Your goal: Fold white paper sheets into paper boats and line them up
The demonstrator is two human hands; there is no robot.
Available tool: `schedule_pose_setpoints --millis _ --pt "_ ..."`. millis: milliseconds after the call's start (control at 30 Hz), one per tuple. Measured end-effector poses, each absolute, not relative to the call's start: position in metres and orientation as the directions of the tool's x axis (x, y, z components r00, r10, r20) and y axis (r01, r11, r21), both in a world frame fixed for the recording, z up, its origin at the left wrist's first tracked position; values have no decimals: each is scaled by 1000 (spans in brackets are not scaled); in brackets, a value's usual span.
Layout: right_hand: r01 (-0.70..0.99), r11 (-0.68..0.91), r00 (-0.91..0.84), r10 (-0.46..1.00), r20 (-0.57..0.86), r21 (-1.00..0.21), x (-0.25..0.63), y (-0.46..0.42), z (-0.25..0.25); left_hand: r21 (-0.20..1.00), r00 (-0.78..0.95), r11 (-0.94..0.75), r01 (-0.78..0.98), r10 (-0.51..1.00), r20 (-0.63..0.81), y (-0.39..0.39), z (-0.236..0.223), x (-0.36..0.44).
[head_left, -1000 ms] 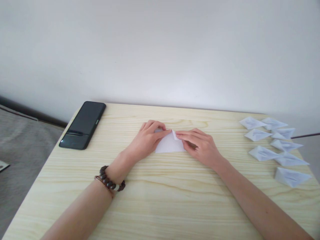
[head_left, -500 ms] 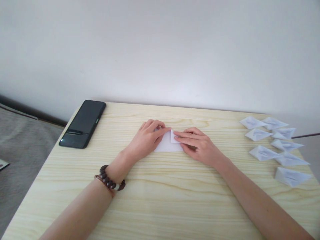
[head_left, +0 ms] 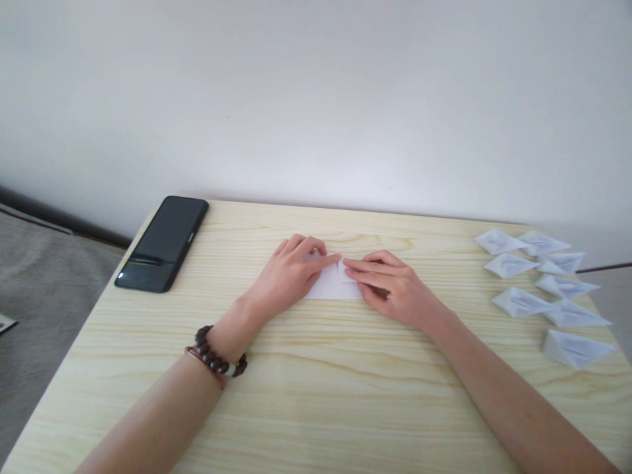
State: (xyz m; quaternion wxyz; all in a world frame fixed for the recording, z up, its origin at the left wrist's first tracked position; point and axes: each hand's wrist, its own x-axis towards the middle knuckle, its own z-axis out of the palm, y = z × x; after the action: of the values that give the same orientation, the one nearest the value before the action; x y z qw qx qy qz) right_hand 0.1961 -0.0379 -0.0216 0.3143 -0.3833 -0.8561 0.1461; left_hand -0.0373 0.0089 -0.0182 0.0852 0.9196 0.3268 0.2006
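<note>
A small sheet of white paper (head_left: 328,284) lies on the wooden table between my hands, with a folded flap on its right part. My left hand (head_left: 293,270), wearing a dark beaded bracelet (head_left: 217,359) at the wrist, grips the paper's left side, its thumb stretched along the upper edge to the flap. My right hand (head_left: 390,286) holds the right side, fingertips pressed on the flap and thumb at the lower edge. The paper's right end is hidden under that hand.
Several folded white paper boats (head_left: 516,303) stand in rows on the right of the table (head_left: 316,395). A black phone (head_left: 162,243) lies at the far left corner. Behind the table rises a white wall (head_left: 316,105); grey fabric (head_left: 44,276) shows at the left.
My left thumb has slid slightly right along the paper's upper edge to the flap. My right hand has hardly moved.
</note>
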Motion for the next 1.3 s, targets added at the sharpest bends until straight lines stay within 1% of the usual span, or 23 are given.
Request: schedule_pose_setpoints --millis 433,767,900,1100,1300 --pt "579 690 -542 724 427 -434 198 -36 -22 299 701 -763 572 645 304 9 -16 -37" --pt "644 690 -568 720 398 -330 199 -38 -22 305 699 -758 576 650 296 9 -18 -37" --pt "648 692 -569 717 403 -316 199 -38 -22 259 717 -778 572 628 302 9 -17 -37" --pt "658 689 -567 719 401 -304 198 -38 -20 144 728 -781 607 620 292 5 -15 -35" --pt "647 700 -580 710 400 -303 198 -39 -20 79 722 -769 634 626 294 1 -13 -32"
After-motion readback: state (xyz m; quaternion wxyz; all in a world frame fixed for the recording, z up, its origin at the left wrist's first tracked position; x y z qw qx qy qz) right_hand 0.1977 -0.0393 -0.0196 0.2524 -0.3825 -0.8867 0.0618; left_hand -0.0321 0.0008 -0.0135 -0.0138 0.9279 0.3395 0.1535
